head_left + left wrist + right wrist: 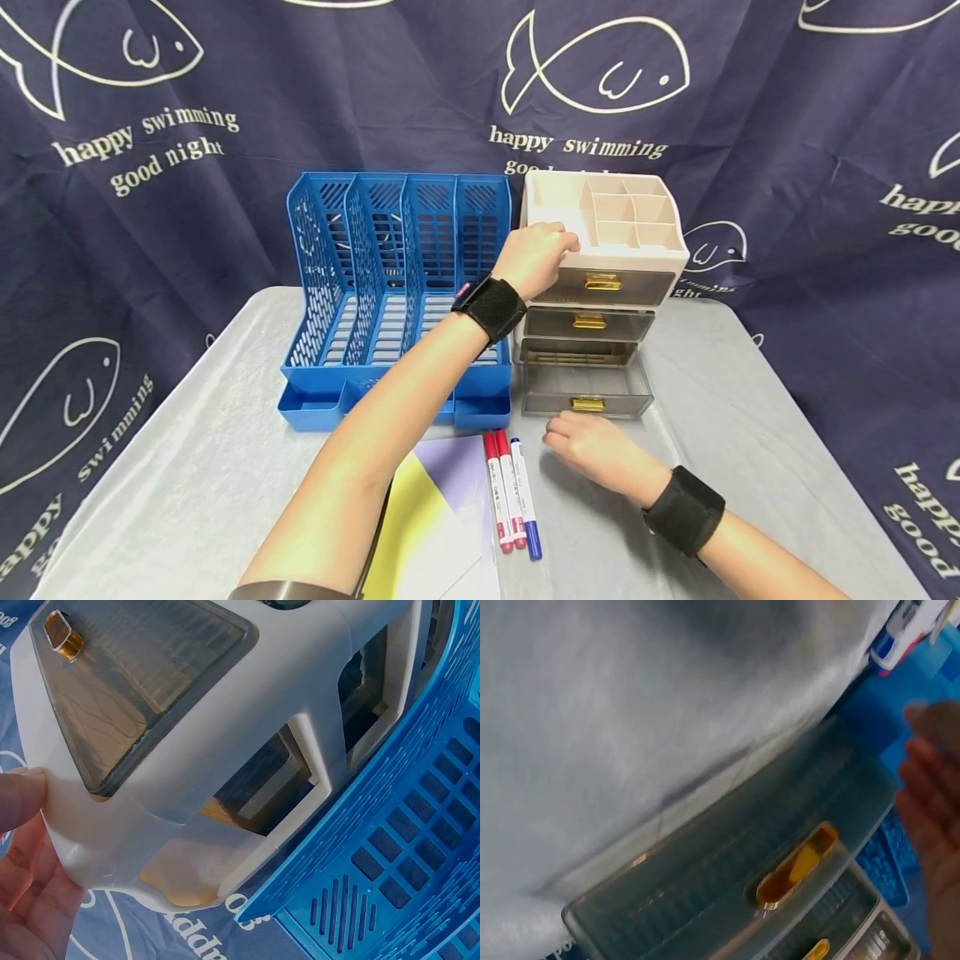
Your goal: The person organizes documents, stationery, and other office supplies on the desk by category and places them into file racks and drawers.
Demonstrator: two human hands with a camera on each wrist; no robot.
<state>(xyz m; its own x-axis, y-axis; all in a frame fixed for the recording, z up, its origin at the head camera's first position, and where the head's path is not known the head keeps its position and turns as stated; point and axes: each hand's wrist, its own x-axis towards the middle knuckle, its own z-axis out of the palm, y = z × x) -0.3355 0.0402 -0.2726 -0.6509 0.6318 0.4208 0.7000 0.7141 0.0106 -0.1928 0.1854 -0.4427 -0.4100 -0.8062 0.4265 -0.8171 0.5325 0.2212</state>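
Observation:
A cream desktop drawer organizer [540,200] with smoky drawers and gold handles stands at the back right. My left hand [536,254] grips the front edge of its top compartment; thumb and fingers show at that edge in the left wrist view, beside the top drawer [135,682]. The bottom drawer [547,406] is pulled out, and nothing shows inside it. My right hand [603,454] hovers just in front of this drawer, apart from its gold handle [795,866], fingers loosely bent and holding nothing.
A blue file rack [311,379] stands left of the organizer. Two red markers [498,492] and a blue marker [525,500] lie beside purple, yellow and white sheets [450,517] on the grey cloth-covered table [195,433]. A fish-print curtain [420,92] hangs behind.

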